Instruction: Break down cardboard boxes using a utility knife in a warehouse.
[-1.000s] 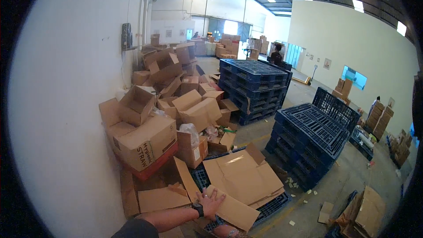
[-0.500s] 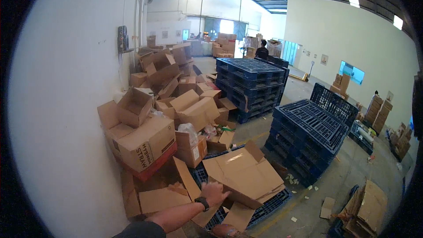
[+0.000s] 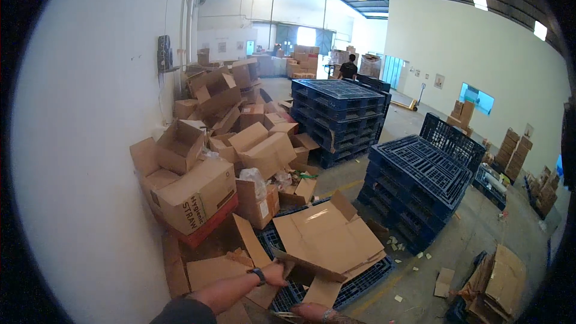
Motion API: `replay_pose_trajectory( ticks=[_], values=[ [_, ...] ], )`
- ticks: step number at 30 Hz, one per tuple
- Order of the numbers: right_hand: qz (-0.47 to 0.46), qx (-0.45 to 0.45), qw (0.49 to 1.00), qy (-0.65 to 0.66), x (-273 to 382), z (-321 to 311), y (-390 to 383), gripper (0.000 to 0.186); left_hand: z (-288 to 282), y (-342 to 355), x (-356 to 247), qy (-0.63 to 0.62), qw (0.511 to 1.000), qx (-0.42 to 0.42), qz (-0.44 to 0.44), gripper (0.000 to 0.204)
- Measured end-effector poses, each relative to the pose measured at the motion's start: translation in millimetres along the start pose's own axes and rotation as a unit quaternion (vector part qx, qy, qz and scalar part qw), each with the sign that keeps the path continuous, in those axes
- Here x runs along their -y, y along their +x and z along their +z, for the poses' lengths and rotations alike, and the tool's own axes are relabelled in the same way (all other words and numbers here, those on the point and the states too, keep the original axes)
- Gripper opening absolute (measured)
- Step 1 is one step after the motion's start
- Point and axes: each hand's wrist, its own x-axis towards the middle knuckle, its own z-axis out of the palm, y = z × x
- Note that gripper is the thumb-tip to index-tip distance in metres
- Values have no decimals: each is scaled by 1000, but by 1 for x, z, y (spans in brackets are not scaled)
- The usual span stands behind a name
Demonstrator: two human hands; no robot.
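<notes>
A partly flattened brown cardboard box (image 3: 330, 234) lies on a low blue plastic pallet (image 3: 366, 285) in front of me, its near flap raised. My left hand (image 3: 275, 273), with a dark watch on the wrist, is closed on the left end of that flap. Low in the picture, my right hand (image 3: 312, 311) is just below the near flap, with a band on its wrist. Its fingers look closed around a thin pale thing (image 3: 284, 314), too small to make out.
Empty cartons (image 3: 198, 198) are heaped along the white wall on the left. Stacked blue pallets (image 3: 420, 186) stand to the right, with another stack (image 3: 339, 120) behind. Flattened cardboard (image 3: 495, 285) lies at lower right. A person (image 3: 348, 69) stands farther back.
My left hand has shifted left and down, and the near flap has lifted with it. My right hand has come slightly farther into view. The distant person appears slightly farther left.
</notes>
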Motion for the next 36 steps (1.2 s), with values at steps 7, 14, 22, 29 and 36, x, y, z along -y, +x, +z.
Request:
replay_pose_trajectory(
  ticks=[7,14,22,29,36],
  values=[
    [79,-196,975,71,14,-1,-52,50,-5,-86,35,-375,913,-18,157,66],
    [293,-351,886,-72,-5,-17,-41,29,62,-111,0,-421,849,178,264,61],
    [269,-434,859,-49,10,15,-63,36,68,-134,-47,-173,956,-97,217,44],
    [305,-193,921,-145,-9,-41,-135,35,21,-126,-82,-60,977,-41,199,41],
    [303,-187,925,-135,-79,-66,-151,25,31,-116,-107,-53,905,-420,38,52]
  ],
)
